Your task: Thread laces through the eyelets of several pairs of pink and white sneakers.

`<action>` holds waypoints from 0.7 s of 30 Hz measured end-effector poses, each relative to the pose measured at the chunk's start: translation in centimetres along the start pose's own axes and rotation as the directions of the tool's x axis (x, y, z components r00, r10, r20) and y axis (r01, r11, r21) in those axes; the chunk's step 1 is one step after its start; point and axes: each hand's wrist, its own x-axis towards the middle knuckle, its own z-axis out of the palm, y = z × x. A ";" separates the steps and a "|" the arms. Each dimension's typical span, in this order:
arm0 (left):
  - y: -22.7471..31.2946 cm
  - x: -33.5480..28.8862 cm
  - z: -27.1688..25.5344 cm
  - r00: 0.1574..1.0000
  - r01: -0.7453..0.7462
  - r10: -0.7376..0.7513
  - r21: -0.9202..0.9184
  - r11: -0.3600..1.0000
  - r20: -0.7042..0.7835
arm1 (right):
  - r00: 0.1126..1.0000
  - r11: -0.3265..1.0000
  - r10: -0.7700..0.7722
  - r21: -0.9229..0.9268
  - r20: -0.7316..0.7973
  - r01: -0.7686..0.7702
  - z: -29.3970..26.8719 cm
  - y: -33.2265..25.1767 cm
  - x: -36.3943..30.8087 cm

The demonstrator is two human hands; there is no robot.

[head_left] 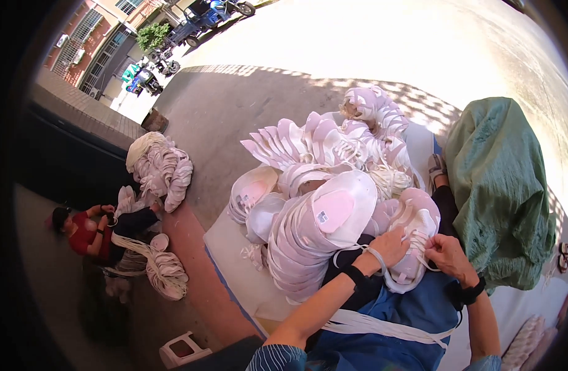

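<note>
A pale pink and white shoe upper (414, 210) lies on my lap, toe pointing away, with white laces (419, 240) across its front. My left hand (389, 248) is closed on the near left side of its lacing, and a white lace loops by that wrist. On the right side, my right hand (449, 255) pinches a lace, its fingertips partly hidden. A bundle of loose white laces (383, 329) crosses the blue cloth (414, 309) over my lap. Left of the upper, touching my legs, is a long nested stack of similar uppers (302, 238).
More uppers (315, 139) are heaped on the pale board (225, 238) ahead. A green cloth-covered bulk (497, 185) stands close on the right. At far left another person (89, 232) sits among bundled uppers (160, 170). A white stool (183, 349) is at lower left.
</note>
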 end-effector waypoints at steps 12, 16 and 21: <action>-0.8 1.1 0.8 1.000 0.003 -0.002 0.036 0.999 -0.013 | 0.966 0.972 -0.172 -0.190 -0.194 0.135 2.7 -0.1 -0.1; -1.5 0.7 0.6 0.987 -0.163 0.159 0.197 0.967 0.037 | 0.977 0.981 -0.115 -0.176 -0.179 0.083 3.1 -0.7 0.1; -0.4 -0.4 -0.5 0.999 0.032 -0.032 -0.008 0.999 -0.037 | 0.997 0.993 0.064 0.098 -0.040 -0.060 2.6 0.2 1.2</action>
